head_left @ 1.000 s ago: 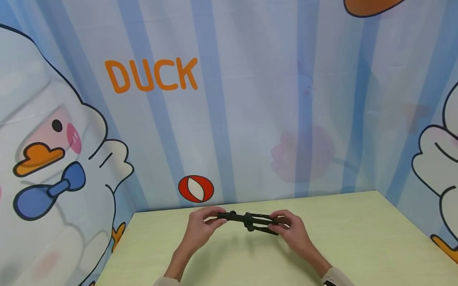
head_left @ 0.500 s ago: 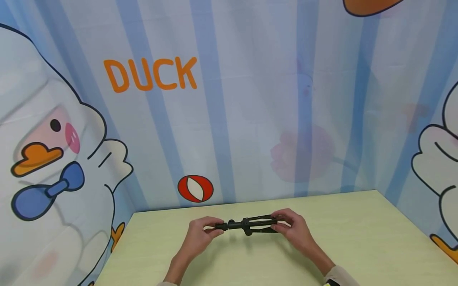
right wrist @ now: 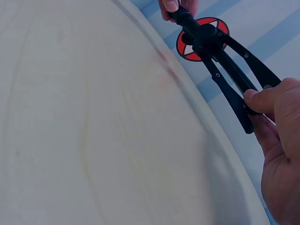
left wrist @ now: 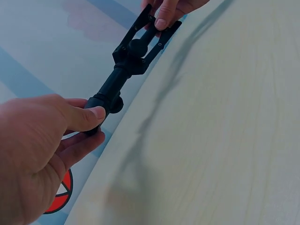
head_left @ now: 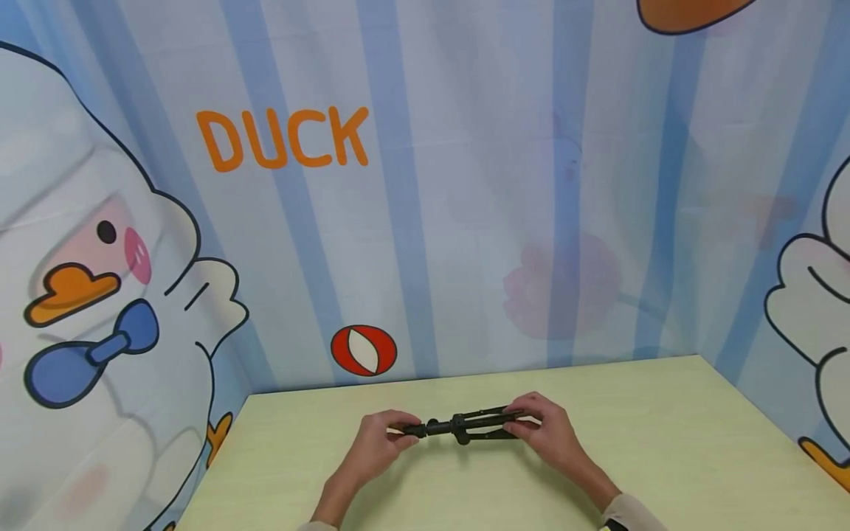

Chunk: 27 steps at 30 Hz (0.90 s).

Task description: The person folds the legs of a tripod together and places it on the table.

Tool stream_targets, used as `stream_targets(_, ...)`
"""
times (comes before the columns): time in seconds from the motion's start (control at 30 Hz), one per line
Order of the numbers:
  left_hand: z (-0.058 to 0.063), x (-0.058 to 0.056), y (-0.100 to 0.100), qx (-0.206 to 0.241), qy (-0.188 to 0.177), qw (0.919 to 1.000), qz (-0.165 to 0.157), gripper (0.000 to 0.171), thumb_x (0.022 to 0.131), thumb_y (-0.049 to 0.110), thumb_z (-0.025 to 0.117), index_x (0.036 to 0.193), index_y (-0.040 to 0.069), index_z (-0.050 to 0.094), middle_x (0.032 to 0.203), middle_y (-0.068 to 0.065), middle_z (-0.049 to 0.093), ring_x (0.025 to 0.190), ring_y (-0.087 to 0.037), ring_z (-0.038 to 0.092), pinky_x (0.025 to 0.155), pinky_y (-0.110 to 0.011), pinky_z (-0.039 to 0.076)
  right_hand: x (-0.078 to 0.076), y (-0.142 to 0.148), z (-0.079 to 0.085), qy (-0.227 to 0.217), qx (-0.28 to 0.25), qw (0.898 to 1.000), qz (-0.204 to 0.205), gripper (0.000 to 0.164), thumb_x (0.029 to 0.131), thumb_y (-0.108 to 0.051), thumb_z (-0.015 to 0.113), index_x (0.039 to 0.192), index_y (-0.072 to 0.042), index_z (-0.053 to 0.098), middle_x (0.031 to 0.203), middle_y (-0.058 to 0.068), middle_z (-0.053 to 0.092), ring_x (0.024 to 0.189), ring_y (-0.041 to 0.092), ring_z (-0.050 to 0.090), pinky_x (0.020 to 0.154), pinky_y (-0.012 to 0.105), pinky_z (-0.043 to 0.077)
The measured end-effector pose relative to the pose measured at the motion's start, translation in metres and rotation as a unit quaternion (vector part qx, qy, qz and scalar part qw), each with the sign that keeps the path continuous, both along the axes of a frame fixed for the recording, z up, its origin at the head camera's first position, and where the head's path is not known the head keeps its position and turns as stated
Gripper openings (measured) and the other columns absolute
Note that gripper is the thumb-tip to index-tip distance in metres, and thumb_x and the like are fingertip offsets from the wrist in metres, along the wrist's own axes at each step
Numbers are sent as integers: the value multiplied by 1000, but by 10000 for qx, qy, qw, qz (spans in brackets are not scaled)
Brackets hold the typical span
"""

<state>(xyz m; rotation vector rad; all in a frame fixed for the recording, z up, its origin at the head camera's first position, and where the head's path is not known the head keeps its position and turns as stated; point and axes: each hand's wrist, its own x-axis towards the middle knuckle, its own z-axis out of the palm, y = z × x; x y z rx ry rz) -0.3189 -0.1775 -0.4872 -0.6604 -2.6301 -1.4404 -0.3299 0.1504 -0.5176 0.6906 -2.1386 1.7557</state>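
A small black tripod [head_left: 458,425] is held sideways between both hands above the table, its shadow falling on the surface below. My left hand [head_left: 377,445] pinches the head end between thumb and fingers. In the left wrist view a round knob [left wrist: 116,104] sticks out just beyond that thumb. At the other end my right hand [head_left: 547,431] grips the middle rod between thumb and fingers. Two of the tripod's legs [right wrist: 229,96] stand slightly apart from that rod in the right wrist view. The right fingers hide part of the leg end.
The pale wood-look table [head_left: 299,487] reaches back to a blue striped curtain [head_left: 465,184]. Cartoon ducks are printed on the cloth at both sides, and a red and white oval [head_left: 363,350] marks the back.
The left hand and the head end have come down and toward me. The tripod has turned, so its left end now sits a little lower than its right. Both hands keep their hold.
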Motion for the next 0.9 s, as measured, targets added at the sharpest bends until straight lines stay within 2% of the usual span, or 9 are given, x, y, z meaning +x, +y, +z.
stream_targets(0.17, -7, -3, 2, -169, -23, 9998, -46, 23, 87, -6, 79, 109, 1, 77, 106, -9, 74, 94, -23, 72, 78, -27, 62, -3, 2, -6, 276, 234, 9993, 86, 21, 81, 12, 82, 99, 4, 76, 102, 18, 65, 92, 30, 73, 81, 30, 62)
stream_targets(0.43, -16, -6, 3, -291, -1, 9995, -134, 22, 88, -8, 77, 109, 1, 77, 107, -11, 74, 95, -25, 71, 79, -29, 62, -9, 5, -14, 637, 531, 9964, 176, 21, 79, 15, 81, 96, 5, 75, 99, 17, 64, 89, 25, 72, 78, 30, 63)
stream_targets(0.63, -24, -7, 3, -399, 57, 9990, -169, 22, 88, -8, 77, 108, 1, 77, 107, -11, 73, 95, -26, 72, 79, -29, 62, -9, 6, -17, 724, 789, 9939, 256, 20, 80, 12, 82, 96, 3, 75, 98, 14, 65, 88, 28, 72, 78, 29, 63)
stream_targets(0.9, -25, -7, 6, -339, 258, 9989, -175, 23, 87, -11, 76, 108, -1, 76, 108, -14, 73, 97, -28, 72, 81, -28, 62, -6, 6, -17, 787, 925, 9923, 242, 20, 80, 13, 82, 96, 2, 75, 98, 13, 65, 87, 32, 72, 77, 30, 63)
